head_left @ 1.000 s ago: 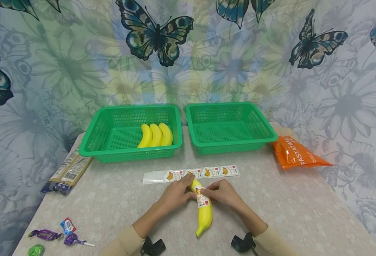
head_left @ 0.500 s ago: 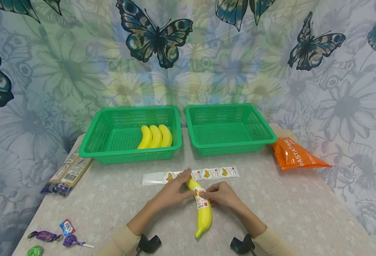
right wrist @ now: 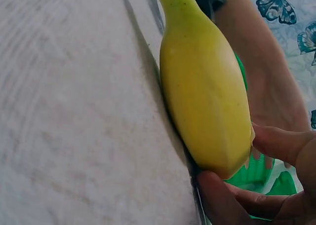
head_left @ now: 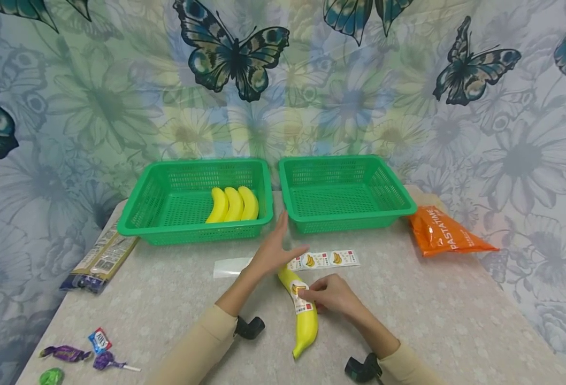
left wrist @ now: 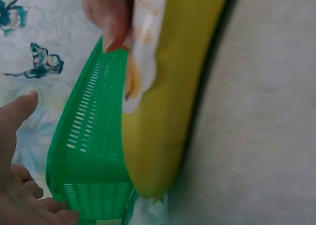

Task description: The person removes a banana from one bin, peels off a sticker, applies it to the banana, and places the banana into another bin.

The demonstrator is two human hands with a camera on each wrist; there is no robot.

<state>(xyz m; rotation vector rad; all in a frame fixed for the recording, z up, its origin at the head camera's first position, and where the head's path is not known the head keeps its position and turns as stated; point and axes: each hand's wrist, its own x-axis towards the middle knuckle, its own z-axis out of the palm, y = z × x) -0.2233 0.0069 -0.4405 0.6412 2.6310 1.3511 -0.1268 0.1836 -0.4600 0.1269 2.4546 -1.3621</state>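
A yellow banana [head_left: 306, 321] lies on the table, its stem end toward the person. A white banana-print sticker [head_left: 301, 299] is on its upper side. My right hand [head_left: 335, 294] holds the banana from the right, thumb on the sticker and fingers at the side; the right wrist view shows thumb and fingers [right wrist: 281, 146] on either side of it. My left hand [head_left: 270, 254] is off the banana, fingers extended toward the baskets, above a strip of stickers [head_left: 323, 260] that it partly covers. The left wrist view shows this left hand [left wrist: 22, 180] holding nothing, apart from the banana.
Three bananas [head_left: 234, 206] lie in the left green basket [head_left: 196, 235]. Beside it stands a right green basket [head_left: 350, 222]. An orange Pastatime bag [head_left: 449, 232] is at the right edge, a gold packet [head_left: 101, 262] at left. Several wrapped candies [head_left: 66, 353] lie front left.
My left hand has let go of the banana and moved forward over the sticker strip, fingers spread. The right hand stays on the banana, which has barely shifted.
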